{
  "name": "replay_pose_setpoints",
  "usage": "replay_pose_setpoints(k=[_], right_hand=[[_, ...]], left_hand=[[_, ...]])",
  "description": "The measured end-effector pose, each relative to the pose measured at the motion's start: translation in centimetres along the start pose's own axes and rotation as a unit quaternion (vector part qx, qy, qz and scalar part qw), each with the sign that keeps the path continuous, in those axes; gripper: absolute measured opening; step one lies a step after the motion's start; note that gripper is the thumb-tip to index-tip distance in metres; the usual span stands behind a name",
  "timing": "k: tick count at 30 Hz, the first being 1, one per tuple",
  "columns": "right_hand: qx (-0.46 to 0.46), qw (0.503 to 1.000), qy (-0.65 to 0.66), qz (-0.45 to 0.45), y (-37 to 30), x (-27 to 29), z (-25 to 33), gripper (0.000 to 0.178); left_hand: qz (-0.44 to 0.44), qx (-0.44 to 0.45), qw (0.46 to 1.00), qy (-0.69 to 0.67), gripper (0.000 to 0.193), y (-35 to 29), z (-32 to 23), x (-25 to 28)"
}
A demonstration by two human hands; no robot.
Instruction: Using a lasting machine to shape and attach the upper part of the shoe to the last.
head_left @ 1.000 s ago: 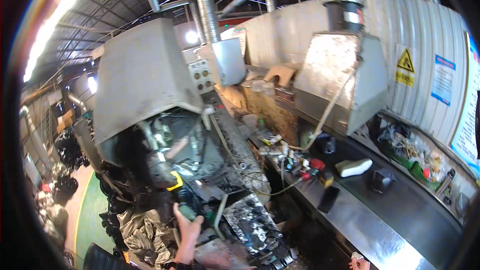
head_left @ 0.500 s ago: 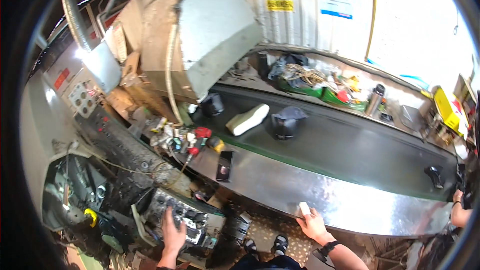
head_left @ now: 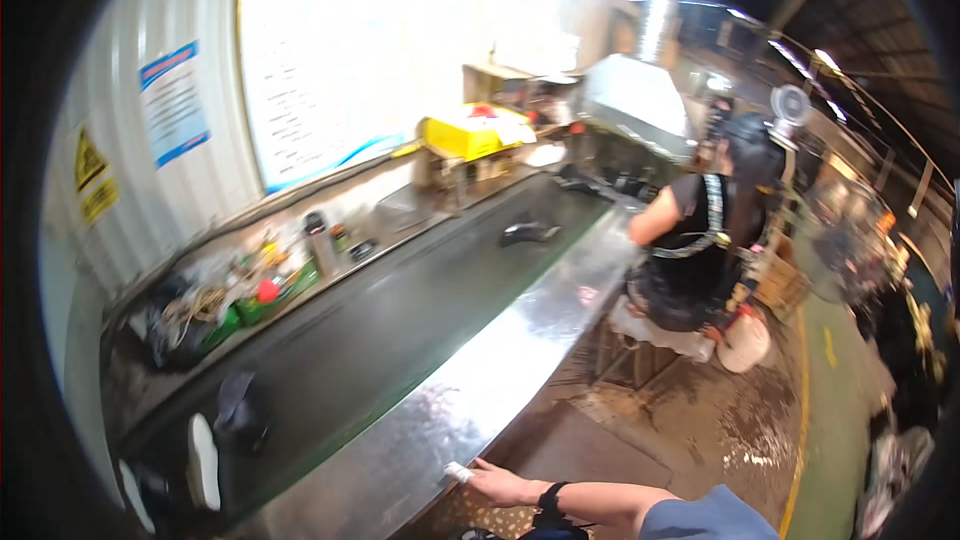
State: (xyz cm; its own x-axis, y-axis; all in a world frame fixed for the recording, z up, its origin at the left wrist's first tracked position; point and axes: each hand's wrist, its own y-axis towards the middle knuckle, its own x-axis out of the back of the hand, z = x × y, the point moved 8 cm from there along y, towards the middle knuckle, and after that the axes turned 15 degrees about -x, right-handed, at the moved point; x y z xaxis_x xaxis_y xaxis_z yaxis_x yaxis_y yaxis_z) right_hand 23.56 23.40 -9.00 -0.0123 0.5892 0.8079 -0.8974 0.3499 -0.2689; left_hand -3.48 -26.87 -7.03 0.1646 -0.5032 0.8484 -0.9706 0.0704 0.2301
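Note:
My right hand [head_left: 497, 485], with a black band at the wrist, is at the front edge of the shiny metal table [head_left: 430, 420]. Its fingers close on a small white block [head_left: 458, 471], whose exact kind is too blurred to tell. My left hand is out of view. On the dark conveyor belt [head_left: 400, 310], to the left, lie a white shoe-shaped piece [head_left: 203, 465] and a dark shoe upper [head_left: 236, 405]. A second white-edged piece [head_left: 135, 500] shows at the lower left. Farther along the belt lies a black shoe piece [head_left: 530, 232].
Another person [head_left: 700, 230] sits at the table's far end, beside a white container [head_left: 745, 342]. Along the wall ledge stand a steel flask [head_left: 320, 240], green trays of clutter [head_left: 255, 305] and a yellow box [head_left: 470, 135]. A metal hood [head_left: 640, 105] covers the belt's far end.
The view has swung right, bringing the seated person and the far end of the belt into sight. My left hand has left the picture. My right hand still has the white block at the table edge.

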Motion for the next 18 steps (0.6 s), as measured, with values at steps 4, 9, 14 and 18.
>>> replay_pose_setpoints(k=[4, 9, 14, 18], right_hand=[[-0.036, 0.999, -0.002, -0.014, -1.8, -0.4, -0.2, 0.078], [-0.060, 0.997, -0.014, -0.039, -0.8, -2.0, -2.0, 0.052], [-0.014, 0.983, -0.001, -0.183, 3.9, 2.8, 0.1, 0.017], [-0.090, 0.994, -0.033, 0.048, 8.5, 3.2, -0.1, 0.017]], left_hand=[[-0.056, -0.015, 0.998, 0.037, 0.104, 1.4, 3.5, -2.2], [-0.080, -0.041, 0.993, 0.079, 0.095, 1.8, 3.9, -3.0], [-0.113, 0.020, 0.990, 0.080, 0.093, 2.1, 6.2, -1.0], [-0.086, -0.084, 0.993, -0.011, 0.048, 1.1, -0.6, 5.4]])
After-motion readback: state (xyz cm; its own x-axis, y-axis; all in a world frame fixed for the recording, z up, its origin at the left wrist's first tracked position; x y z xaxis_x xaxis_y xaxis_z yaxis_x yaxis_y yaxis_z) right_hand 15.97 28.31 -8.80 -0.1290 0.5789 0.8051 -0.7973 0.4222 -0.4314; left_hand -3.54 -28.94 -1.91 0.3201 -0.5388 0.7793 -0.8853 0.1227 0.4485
